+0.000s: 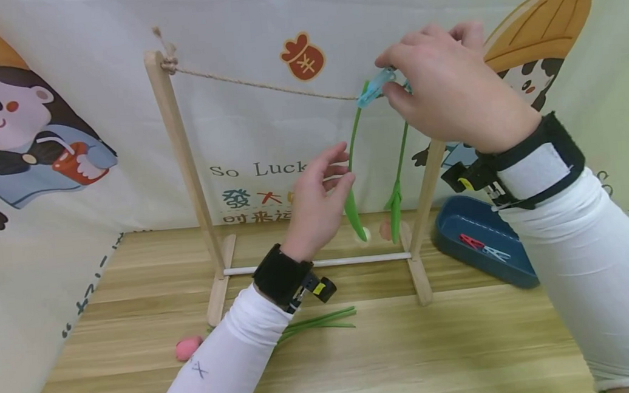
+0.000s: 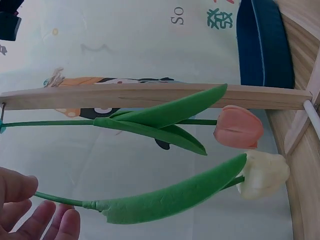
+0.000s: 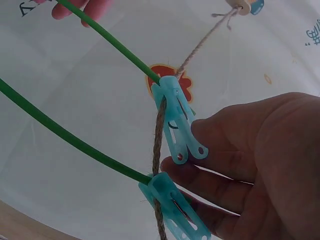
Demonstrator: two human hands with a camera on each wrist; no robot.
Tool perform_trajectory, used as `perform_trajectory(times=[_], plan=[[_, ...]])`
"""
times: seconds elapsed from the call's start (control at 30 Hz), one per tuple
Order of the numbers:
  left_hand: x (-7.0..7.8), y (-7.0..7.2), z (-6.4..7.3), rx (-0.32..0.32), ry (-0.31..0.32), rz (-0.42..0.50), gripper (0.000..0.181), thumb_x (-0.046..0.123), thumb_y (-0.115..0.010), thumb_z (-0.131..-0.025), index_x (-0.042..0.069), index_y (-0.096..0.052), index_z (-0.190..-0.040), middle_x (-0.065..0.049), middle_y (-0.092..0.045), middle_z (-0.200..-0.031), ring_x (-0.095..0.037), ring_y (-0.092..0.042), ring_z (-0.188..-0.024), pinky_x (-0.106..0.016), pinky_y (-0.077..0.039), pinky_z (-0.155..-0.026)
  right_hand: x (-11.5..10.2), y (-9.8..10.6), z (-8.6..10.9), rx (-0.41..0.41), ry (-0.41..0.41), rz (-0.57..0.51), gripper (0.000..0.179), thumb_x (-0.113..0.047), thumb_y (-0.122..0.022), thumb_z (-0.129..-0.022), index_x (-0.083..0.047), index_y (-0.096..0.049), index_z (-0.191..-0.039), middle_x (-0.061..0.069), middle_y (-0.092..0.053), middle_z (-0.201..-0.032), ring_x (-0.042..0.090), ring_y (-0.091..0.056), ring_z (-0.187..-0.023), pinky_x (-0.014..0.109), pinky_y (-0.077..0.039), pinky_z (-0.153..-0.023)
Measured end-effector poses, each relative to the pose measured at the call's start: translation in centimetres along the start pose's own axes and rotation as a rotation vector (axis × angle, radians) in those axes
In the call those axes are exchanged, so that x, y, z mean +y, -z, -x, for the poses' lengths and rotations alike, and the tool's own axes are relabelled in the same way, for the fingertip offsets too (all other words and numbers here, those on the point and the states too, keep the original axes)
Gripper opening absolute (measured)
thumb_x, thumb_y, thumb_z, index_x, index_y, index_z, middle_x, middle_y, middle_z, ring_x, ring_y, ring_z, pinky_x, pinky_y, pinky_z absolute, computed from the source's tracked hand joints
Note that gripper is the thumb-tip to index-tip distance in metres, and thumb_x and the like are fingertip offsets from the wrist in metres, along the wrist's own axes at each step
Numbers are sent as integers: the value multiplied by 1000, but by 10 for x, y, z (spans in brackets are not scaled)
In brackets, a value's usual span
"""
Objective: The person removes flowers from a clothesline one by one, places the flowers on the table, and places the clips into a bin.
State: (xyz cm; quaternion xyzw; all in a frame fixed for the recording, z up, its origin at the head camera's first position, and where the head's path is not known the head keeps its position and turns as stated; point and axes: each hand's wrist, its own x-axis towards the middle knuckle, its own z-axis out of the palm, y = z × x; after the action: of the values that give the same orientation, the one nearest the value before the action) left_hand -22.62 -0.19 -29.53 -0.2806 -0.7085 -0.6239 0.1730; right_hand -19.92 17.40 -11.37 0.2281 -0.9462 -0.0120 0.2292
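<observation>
Two artificial tulips hang upside down from a twine line on a wooden rack. The pink tulip and the white tulip are each clipped by the stem with a light-blue clothespin. My right hand has its thumb and index finger at the handles of the white tulip's clothespin; the other clothespin sits beside its lower fingers. My left hand is beside the white tulip's stem, thumb and fingers spread apart and loosely bent around it.
On the right, a dark blue tray holds red and clear clothespins. Green stems and a pink flower head lie on the wooden table near my left forearm. A white crossbar joins the rack's feet.
</observation>
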Motion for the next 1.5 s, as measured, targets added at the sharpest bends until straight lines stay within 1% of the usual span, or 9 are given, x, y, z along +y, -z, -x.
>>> perform_trajectory(times=[0.2,0.37,0.57,0.77,0.97,1.1,1.27,1.4,1.5], plan=[[-1,-4,-3,17,29,-41,43,0,-62,-96,5,-56,-138,-6,-61,-116,-18,-60,-104,-23,-50,-90,-1,0,0,7,19,-1,35,-11,-48,-99,-3,-63,-130,17,-61,-128,37,-42,-117,61,-17,-100],[0,-5,-2,20,20,-79,37,-1,-62,-95,2,-59,-132,-8,-62,-109,-14,-60,-99,-24,-52,-85,-1,-1,3,38,38,4,34,-8,-46,-97,-2,-66,-124,16,-63,-122,35,-43,-113,60,-19,-98],[-1,-5,-1,22,16,-88,35,-2,-61,-95,2,-60,-130,-5,-62,-106,-14,-60,-96,-27,-53,-84,0,-2,5,88,75,8,27,-6,-51,-98,-1,-68,-118,17,-64,-119,35,-44,-114,60,-17,-99],[0,-3,-1,32,25,-105,34,-3,-62,-94,4,-62,-128,-5,-63,-105,-14,-61,-94,-24,-52,-82,0,-2,7,131,100,7,21,-4,-56,-97,-1,-68,-114,16,-65,-116,34,-43,-113,58,-15,-101],[1,1,1,37,21,-103,34,-3,-63,-94,4,-63,-127,-6,-63,-105,-15,-61,-95,-24,-52,-83,0,0,11,165,92,28,19,-3,-59,-96,-1,-68,-114,18,-64,-116,35,-43,-117,57,-12,-105],[0,4,4,38,22,-102,34,-4,-62,-93,3,-63,-126,-5,-63,-105,-15,-60,-95,-24,-52,-83,0,4,14,228,102,25,19,-3,-60,-96,1,-68,-113,18,-65,-114,36,-44,-117,55,-10,-107],[0,9,10,50,29,-105,33,-5,-62,-93,3,-63,-126,-3,-63,-104,-13,-60,-95,-25,-52,-84,-1,6,20,322,132,17,20,-2,-60,-95,2,-67,-113,18,-66,-112,36,-46,-114,54,-12,-107],[1,17,17,51,7,-140,33,-3,-63,-94,3,-63,-126,-2,-63,-105,-12,-60,-96,-24,-53,-83,0,8,26,355,128,3,22,-2,-59,-95,2,-66,-116,17,-64,-114,37,-46,-113,54,-15,-104],[2,24,25,51,-26,-177,34,-4,-63,-93,3,-64,-126,-2,-63,-106,-12,-60,-96,-24,-53,-83,1,6,33,370,114,-19,23,-1,-59,-95,2,-65,-117,17,-63,-114,38,-45,-114,55,-17,-100]])
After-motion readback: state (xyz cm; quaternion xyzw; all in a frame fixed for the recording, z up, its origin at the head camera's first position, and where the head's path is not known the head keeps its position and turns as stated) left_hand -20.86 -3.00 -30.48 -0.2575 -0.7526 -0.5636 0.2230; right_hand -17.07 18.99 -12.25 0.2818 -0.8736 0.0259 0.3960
